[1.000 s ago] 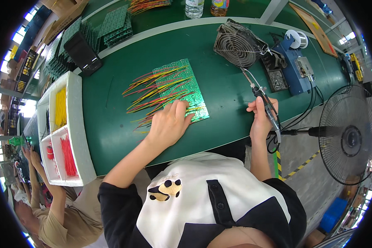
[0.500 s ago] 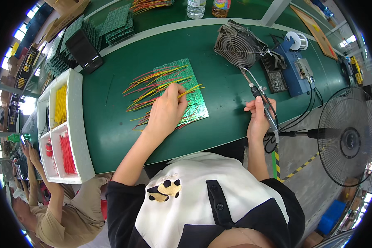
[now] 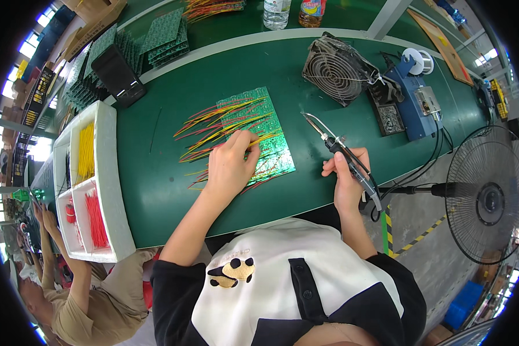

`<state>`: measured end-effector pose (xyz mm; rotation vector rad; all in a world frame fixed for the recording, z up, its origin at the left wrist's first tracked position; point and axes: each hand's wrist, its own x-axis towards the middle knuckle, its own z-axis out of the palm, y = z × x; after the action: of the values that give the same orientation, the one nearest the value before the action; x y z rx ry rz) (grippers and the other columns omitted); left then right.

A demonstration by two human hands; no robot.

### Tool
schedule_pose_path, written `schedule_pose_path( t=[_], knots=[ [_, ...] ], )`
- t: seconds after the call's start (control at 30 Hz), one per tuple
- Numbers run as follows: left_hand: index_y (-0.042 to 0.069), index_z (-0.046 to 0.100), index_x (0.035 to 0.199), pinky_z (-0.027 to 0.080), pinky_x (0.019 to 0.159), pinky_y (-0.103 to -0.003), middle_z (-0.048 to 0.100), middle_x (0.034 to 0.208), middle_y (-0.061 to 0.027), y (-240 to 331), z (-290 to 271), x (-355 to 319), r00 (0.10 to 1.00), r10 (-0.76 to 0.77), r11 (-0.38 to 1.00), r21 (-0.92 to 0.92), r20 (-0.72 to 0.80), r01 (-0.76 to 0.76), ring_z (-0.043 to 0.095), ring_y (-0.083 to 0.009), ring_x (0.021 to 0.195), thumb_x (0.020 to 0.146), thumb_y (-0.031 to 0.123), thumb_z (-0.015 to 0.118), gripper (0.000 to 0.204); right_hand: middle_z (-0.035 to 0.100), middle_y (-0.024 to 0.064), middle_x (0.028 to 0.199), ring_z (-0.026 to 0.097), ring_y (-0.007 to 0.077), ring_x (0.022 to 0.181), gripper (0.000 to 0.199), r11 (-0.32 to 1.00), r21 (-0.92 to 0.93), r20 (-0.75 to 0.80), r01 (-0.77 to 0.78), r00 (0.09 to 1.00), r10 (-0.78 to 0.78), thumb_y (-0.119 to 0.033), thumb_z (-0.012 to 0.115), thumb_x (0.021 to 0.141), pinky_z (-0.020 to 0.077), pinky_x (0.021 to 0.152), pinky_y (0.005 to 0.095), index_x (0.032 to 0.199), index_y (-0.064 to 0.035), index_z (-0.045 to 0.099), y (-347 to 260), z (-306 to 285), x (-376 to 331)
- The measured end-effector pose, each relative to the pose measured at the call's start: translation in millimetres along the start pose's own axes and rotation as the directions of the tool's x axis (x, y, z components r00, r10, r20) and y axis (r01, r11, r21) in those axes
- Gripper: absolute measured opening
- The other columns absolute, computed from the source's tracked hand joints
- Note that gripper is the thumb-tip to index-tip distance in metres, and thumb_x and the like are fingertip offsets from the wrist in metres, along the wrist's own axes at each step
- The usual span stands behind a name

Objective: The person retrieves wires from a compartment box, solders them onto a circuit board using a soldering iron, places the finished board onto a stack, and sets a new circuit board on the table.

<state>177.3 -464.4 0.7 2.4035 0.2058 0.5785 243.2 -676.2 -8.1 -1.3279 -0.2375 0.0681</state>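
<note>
A green circuit board panel (image 3: 277,147) lies on the bench with many red and yellow wires (image 3: 205,130) spread across it, their loose ends pointing left. Over its lower left part, my left hand (image 3: 232,164) is closed in a pinch on a yellow wire, whose end shows just right of the fingertips. My right hand (image 3: 347,187) is wrapped round a soldering iron (image 3: 330,140) with a thin metal guide tube beside its tip. The iron points up and left, apart from the board.
At left stands a white foam box (image 3: 118,190) with yellow and red wires. A fan with a round grille (image 3: 331,75), a blue soldering station (image 3: 412,109) and a solder spool (image 3: 424,60) are at back right. A phone (image 3: 118,75) leans near stacked boards (image 3: 164,37). A co-worker (image 3: 92,294) sits at left.
My right hand has brought the soldering iron left and toward me, away from beside the grilled fan. My left hand has shifted slightly down, still pinching over the board.
</note>
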Motion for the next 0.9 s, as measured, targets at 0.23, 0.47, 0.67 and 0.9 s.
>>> schedule_pose_path(
  t=[0.23,0.47,0.67,0.9],
  knots=[
    [0.006,0.059,0.082,0.046,0.048,-0.034,0.055,0.075,-0.0059,-3.5,-0.9,-0.7,0.992,0.12,0.993,0.015,-0.049,-0.119,0.057,-0.0247,0.054,0.071,0.001,0.063,0.012,0.06,0.0119,0.066,0.059,0.0152,0.056,0.018,1.0,0.0,0.047,-0.03,0.998,0.03,-0.007,0.059,0.085,0.05,0.055,0.0264,0.089,-0.0006,0.043,-1.1,-1.6,-0.3],
    [0.006,0.059,0.081,0.046,0.047,-0.033,0.053,0.074,-0.0059,-4.1,0.2,-1.6,0.986,0.163,0.986,0.044,-0.032,-0.162,0.057,-0.0237,0.055,0.071,0.0,0.063,0.012,0.058,0.0101,0.062,0.055,0.0142,0.049,0.016,0.998,-0.049,0.04,-0.035,0.999,0.037,-0.008,0.058,0.085,0.0515,0.064,0.0306,0.087,-0.0019,0.042,-3.5,2.4,-0.9],
    [0.004,0.061,0.085,0.044,0.047,-0.03,0.054,0.073,-0.0066,-6.4,1.3,-1.7,0.985,0.167,0.986,0.025,-0.047,-0.166,0.053,-0.0203,0.051,0.071,-0.001,0.064,0.015,0.061,0.0132,0.069,0.06,0.0148,0.058,0.018,0.998,-0.022,0.139,-0.06,0.988,0.063,-0.003,0.06,0.084,0.0507,0.054,0.0258,0.09,0.0006,0.043,-2.6,-0.9,-2.1],
    [0.004,0.061,0.084,0.044,0.048,-0.031,0.053,0.073,-0.0064,-5.4,0.8,-2.4,0.985,0.167,0.985,0.04,-0.042,-0.166,0.053,-0.0209,0.052,0.071,-0.001,0.063,0.015,0.062,0.0141,0.072,0.06,0.0139,0.058,0.019,0.994,-0.047,0.195,-0.094,0.976,0.101,-0.003,0.061,0.083,0.0503,0.054,0.0248,0.09,0.0005,0.043,-3.2,1.7,-1.5]
  ],
)
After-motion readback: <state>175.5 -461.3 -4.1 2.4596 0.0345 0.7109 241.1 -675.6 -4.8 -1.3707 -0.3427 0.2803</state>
